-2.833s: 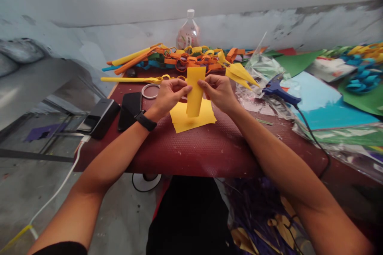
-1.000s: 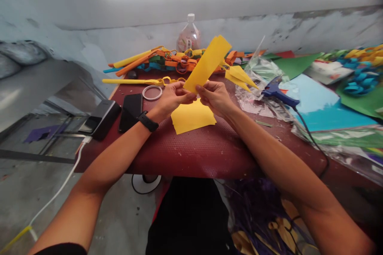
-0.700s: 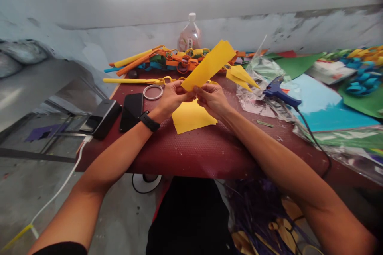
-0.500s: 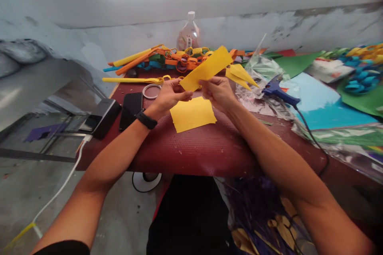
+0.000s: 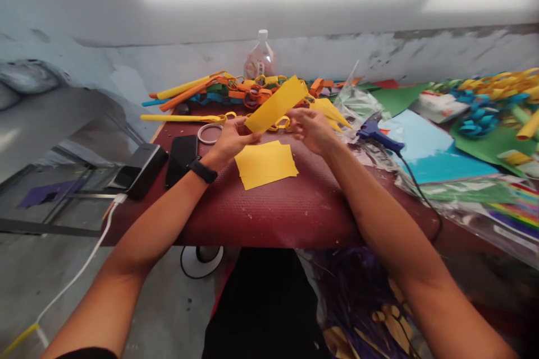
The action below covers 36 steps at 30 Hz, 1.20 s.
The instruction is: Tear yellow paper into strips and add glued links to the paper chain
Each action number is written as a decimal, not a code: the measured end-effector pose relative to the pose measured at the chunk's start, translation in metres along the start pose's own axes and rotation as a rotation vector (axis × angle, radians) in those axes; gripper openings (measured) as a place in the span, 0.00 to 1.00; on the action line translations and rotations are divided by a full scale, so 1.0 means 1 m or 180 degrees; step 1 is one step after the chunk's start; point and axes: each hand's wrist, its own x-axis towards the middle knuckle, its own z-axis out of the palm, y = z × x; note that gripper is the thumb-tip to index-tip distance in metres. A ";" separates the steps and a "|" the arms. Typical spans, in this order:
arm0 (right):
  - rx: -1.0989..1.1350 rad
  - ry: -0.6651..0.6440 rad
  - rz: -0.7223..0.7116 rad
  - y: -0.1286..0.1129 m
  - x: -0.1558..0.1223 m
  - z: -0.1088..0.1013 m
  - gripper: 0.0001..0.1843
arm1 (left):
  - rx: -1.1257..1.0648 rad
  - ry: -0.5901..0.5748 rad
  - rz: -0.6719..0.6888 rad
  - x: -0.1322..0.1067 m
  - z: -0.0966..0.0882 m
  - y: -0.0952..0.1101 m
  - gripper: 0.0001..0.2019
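Note:
A yellow paper strip (image 5: pixel 275 105) is pinched at its lower left end by my left hand (image 5: pixel 233 139), which wears a black watch. The strip slants up to the right above the table. My right hand (image 5: pixel 310 128) is just right of the strip, apart from it, with bent fingers slightly spread and nothing seen in them. Below both hands lies a small stack of yellow paper sheets (image 5: pixel 266 165). Folded yellow paper pieces (image 5: pixel 330 112) lie behind my right hand. A roll of tape (image 5: pixel 209 133) rests left of my left hand, partly covered by nothing but near a yellow paper chain (image 5: pixel 219 119).
A black phone (image 5: pixel 181 160) and a dark box (image 5: pixel 145 171) with a white cable stand at the left. Orange paper chains (image 5: pixel 252 92) and a plastic bottle (image 5: pixel 261 59) are at the back. A blue glue gun (image 5: pixel 379 133), blue sheets (image 5: pixel 442 148) and plastic bags lie at the right.
My right hand has let go of the yellow strip and moved slightly off to its right. The left hand still holds the strip. The view has turned a little to the right.

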 end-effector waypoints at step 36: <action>-0.0599 -0.0007 -0.0474 0.003 0.012 -0.026 0.28 | 0.0626 0.0182 0.0420 0.009 -0.005 -0.013 0.16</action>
